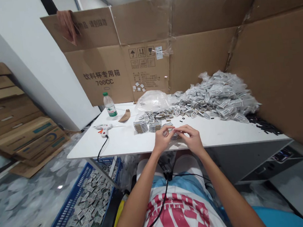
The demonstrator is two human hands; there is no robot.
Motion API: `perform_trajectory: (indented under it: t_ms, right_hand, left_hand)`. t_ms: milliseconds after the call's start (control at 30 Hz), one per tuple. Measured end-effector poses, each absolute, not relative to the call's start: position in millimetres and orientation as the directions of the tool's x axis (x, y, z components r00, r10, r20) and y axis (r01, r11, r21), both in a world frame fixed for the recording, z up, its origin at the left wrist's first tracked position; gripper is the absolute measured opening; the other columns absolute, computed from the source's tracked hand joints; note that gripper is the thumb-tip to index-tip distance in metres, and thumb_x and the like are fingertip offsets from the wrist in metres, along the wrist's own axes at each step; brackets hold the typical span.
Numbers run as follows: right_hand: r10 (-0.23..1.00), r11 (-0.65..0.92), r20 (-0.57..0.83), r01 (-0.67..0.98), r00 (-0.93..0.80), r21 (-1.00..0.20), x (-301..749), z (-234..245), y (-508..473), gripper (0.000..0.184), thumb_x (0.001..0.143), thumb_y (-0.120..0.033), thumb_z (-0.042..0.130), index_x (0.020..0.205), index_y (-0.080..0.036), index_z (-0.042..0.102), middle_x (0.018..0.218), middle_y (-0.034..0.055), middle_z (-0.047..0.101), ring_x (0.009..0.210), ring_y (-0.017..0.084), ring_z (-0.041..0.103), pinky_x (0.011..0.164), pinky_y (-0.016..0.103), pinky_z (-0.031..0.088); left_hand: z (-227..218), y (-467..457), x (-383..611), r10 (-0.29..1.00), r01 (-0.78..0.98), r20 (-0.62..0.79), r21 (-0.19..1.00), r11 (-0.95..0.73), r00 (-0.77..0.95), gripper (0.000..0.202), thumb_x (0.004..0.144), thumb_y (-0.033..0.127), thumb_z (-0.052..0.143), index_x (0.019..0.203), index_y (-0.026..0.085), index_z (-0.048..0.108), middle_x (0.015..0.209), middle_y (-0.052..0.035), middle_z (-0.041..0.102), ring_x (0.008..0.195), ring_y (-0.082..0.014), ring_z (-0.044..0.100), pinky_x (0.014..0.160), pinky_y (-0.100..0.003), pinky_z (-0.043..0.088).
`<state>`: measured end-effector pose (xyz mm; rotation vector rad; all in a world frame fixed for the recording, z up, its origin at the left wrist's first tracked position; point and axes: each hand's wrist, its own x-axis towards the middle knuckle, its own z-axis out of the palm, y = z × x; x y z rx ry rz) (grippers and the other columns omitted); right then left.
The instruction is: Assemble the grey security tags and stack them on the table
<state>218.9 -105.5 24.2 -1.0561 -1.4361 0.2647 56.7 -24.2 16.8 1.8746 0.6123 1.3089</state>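
Close to the front edge of the table, my left hand and my right hand meet fingertip to fingertip. Both are closed in a pinch; whatever sits between the fingers is too small to make out. Partly hidden behind them is a stack of small flat pieces. To the left stand two more neat stacks, a taller one and a smaller one. Loose grey-and-white striped pieces lie just beyond the stacks.
A large heap of bagged pieces covers the back right of the white table. At left are a glue gun and a water bottle. Cardboard walls enclose the back. A blue basket of pieces sits below left.
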Motion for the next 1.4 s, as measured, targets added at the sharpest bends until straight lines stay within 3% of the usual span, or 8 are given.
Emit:
perform_trajectory:
  t_ms: [300, 433, 733, 833, 967, 1167, 1400]
  right_hand:
    - [0.633, 0.533, 0.751, 0.599, 0.186, -0.598, 221, 23, -107, 0.021, 0.103, -0.027, 0.061, 0.111, -0.027, 0.080, 0.095, 0.0065, 0.072, 0.087, 0.024, 0.066, 0.079, 0.040, 0.056]
    - [0.601, 0.553, 0.789, 0.648, 0.125, -0.524, 221, 23, -108, 0.019, 0.102, -0.023, 0.061, 0.099, -0.028, 0.079, 0.094, 0.0071, 0.074, 0.091, 0.027, 0.067, 0.084, 0.045, 0.056]
    - [0.621, 0.599, 0.783, 0.624, 0.034, -0.502, 223, 20, -108, 0.025, 0.101, -0.020, 0.059, 0.090, -0.031, 0.079, 0.096, 0.0068, 0.078, 0.097, 0.029, 0.069, 0.087, 0.051, 0.058]
    - [0.632, 0.572, 0.771, 0.626, 0.075, -0.530, 224, 18, -106, 0.017, 0.101, -0.026, 0.064, 0.110, -0.030, 0.078, 0.107, 0.0080, 0.077, 0.104, 0.030, 0.068, 0.090, 0.050, 0.058]
    - [0.655, 0.507, 0.724, 0.584, 0.216, -0.634, 235, 8, -101, 0.052, 0.096, -0.036, 0.072, 0.146, -0.027, 0.061, 0.132, 0.0131, 0.070, 0.118, 0.030, 0.065, 0.097, 0.050, 0.057]
    - [0.822, 0.428, 0.536, 0.414, 0.192, -0.804, 258, -11, -95, 0.058, 0.094, -0.044, 0.072, 0.147, -0.025, 0.060, 0.138, 0.0150, 0.070, 0.126, 0.031, 0.066, 0.102, 0.052, 0.057]
    - [0.864, 0.402, 0.476, 0.349, 0.161, -0.847, 257, -14, -91, 0.059, 0.087, -0.043, 0.080, 0.141, -0.025, 0.064, 0.130, 0.0131, 0.074, 0.120, 0.030, 0.070, 0.100, 0.050, 0.059]
  left_hand:
    - [20, -28, 56, 0.756, 0.009, 0.562, 0.800, -0.600, 0.336, 0.038, 0.095, 0.056, 0.071, 0.093, 0.018, 0.076, 0.059, 0.0050, 0.040, 0.056, -0.0117, 0.036, 0.059, -0.028, 0.031]
    - [20, -28, 57, 0.753, 0.001, 0.539, 0.813, -0.583, 0.378, 0.047, 0.099, 0.059, 0.065, 0.078, 0.017, 0.070, 0.062, 0.0020, 0.048, 0.058, -0.0117, 0.038, 0.058, -0.029, 0.030]
    - [17, -23, 58, 0.769, -0.011, 0.505, 0.839, -0.545, 0.393, 0.046, 0.096, 0.059, 0.065, 0.080, 0.017, 0.073, 0.069, -0.0013, 0.062, 0.061, -0.0128, 0.046, 0.061, -0.028, 0.036]
    - [15, -20, 59, 0.777, -0.027, 0.496, 0.849, -0.528, 0.387, 0.045, 0.095, 0.058, 0.067, 0.079, 0.016, 0.073, 0.069, -0.0014, 0.062, 0.063, -0.0129, 0.048, 0.062, -0.028, 0.038]
    - [14, -19, 59, 0.784, 0.004, 0.503, 0.841, -0.541, 0.364, 0.041, 0.096, 0.054, 0.066, 0.079, 0.017, 0.072, 0.067, 0.0000, 0.058, 0.062, -0.0127, 0.046, 0.061, -0.028, 0.036]
    - [11, -16, 62, 0.798, 0.072, 0.483, 0.839, -0.540, 0.360, 0.031, 0.093, 0.049, 0.071, 0.086, 0.018, 0.075, 0.059, 0.0036, 0.048, 0.057, -0.0126, 0.040, 0.059, -0.027, 0.031]
    - [10, -14, 66, 0.819, 0.131, 0.465, 0.838, -0.530, 0.337, 0.026, 0.091, 0.042, 0.072, 0.079, 0.019, 0.072, 0.062, 0.0028, 0.054, 0.059, -0.0132, 0.046, 0.062, -0.027, 0.035]
